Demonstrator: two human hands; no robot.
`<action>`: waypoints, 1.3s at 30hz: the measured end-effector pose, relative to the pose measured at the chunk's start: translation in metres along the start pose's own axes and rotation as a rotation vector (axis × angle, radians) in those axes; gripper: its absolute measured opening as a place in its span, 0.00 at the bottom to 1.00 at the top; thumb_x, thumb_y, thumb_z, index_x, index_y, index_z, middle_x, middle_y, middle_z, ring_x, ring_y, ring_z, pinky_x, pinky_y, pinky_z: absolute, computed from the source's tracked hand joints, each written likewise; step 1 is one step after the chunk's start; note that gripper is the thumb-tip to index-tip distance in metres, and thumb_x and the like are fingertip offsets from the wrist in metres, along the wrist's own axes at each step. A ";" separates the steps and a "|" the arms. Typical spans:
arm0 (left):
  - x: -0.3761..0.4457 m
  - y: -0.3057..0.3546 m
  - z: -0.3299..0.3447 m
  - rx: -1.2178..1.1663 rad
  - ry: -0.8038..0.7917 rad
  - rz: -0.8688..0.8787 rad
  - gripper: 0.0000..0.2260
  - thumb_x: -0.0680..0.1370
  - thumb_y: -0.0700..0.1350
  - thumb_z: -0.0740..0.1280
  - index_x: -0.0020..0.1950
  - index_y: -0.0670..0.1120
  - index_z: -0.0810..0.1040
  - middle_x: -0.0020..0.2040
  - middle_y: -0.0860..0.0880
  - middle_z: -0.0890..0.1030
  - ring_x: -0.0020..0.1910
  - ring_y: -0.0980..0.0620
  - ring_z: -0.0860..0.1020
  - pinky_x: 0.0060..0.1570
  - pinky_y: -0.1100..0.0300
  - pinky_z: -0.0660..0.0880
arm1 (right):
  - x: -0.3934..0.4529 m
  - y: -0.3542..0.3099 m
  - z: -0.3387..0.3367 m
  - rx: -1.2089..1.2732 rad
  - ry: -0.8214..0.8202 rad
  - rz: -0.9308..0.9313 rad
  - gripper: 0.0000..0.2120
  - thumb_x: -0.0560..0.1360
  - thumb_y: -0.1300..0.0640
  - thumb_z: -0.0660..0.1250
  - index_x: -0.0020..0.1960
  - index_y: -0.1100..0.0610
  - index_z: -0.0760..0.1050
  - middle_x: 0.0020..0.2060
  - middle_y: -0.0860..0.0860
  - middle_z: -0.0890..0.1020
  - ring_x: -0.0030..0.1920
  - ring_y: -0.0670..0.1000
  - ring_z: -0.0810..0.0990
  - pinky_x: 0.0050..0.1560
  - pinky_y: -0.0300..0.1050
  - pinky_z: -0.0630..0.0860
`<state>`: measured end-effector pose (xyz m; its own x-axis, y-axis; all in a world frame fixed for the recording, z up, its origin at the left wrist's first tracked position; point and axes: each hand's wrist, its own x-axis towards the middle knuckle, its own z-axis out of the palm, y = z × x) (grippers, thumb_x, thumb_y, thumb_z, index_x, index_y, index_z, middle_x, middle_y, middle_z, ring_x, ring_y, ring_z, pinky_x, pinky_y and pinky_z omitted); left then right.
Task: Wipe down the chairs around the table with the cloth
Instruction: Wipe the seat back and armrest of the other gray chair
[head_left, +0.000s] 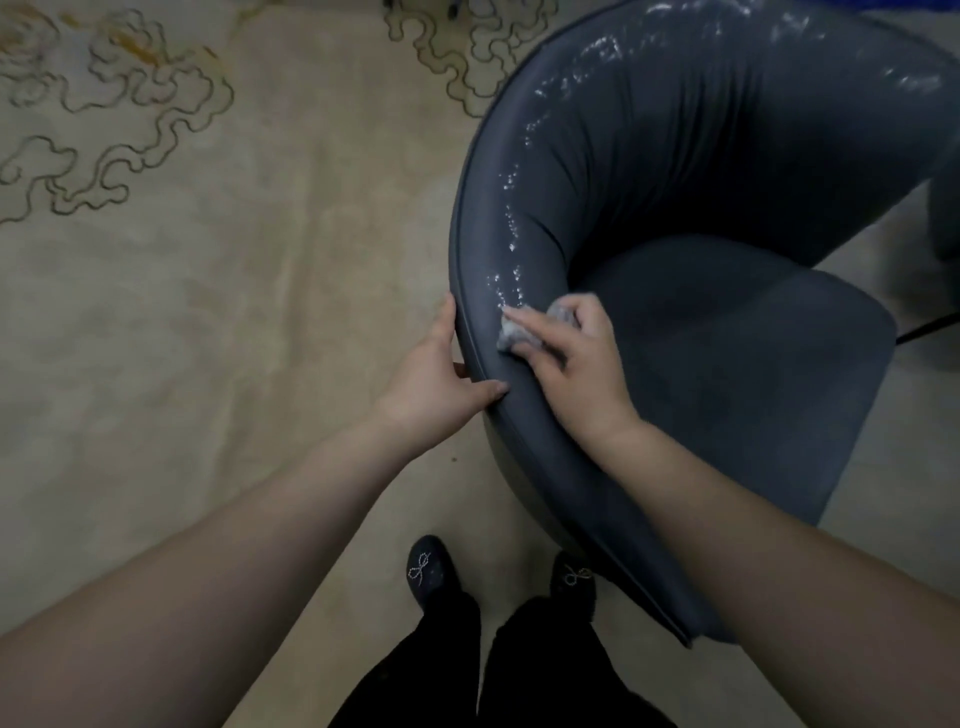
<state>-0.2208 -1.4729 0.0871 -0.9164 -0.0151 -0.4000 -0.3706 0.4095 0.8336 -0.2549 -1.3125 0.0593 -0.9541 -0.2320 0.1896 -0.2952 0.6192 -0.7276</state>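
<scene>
A dark grey-blue upholstered chair (701, 171) with a curved backrest fills the right half of the view. Wet, shiny droplets run along the top of its backrest. My right hand (576, 369) presses a small crumpled grey cloth (514, 332) against the top of the backrest at its near left part. My left hand (436, 379) grips the outer edge of the same backrest just left of the cloth, thumb on top and fingers behind. The chair's seat (753, 374) lies below and right of my hands.
A beige rug (208, 312) with dark and gold swirl outlines covers the floor to the left. My feet in dark shoes (431, 571) stand close behind the chair. A thin dark chair leg (930, 327) shows at the right edge.
</scene>
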 end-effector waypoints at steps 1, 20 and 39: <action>0.001 0.000 -0.001 -0.005 -0.009 -0.002 0.45 0.71 0.40 0.75 0.78 0.55 0.51 0.66 0.58 0.73 0.49 0.55 0.81 0.51 0.57 0.79 | 0.011 -0.002 0.004 0.015 0.014 0.042 0.16 0.73 0.61 0.71 0.58 0.48 0.80 0.49 0.50 0.68 0.54 0.56 0.72 0.60 0.44 0.70; 0.041 0.003 -0.022 -0.027 -0.053 0.000 0.51 0.68 0.41 0.77 0.78 0.58 0.45 0.71 0.60 0.67 0.57 0.58 0.77 0.52 0.59 0.79 | 0.029 0.000 0.007 -0.008 0.006 -0.055 0.18 0.70 0.64 0.73 0.57 0.50 0.81 0.49 0.54 0.70 0.51 0.53 0.70 0.57 0.33 0.65; 0.091 0.021 -0.045 -0.017 -0.101 -0.026 0.53 0.67 0.42 0.78 0.78 0.59 0.45 0.73 0.65 0.61 0.58 0.58 0.77 0.55 0.53 0.79 | 0.092 0.006 0.013 0.001 -0.003 -0.039 0.15 0.71 0.62 0.71 0.55 0.49 0.82 0.50 0.56 0.72 0.51 0.55 0.70 0.56 0.39 0.67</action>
<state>-0.3184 -1.5069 0.0852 -0.8869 0.0665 -0.4572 -0.3974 0.3947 0.8284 -0.3435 -1.3399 0.0638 -0.9417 -0.2582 0.2159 -0.3321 0.6087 -0.7205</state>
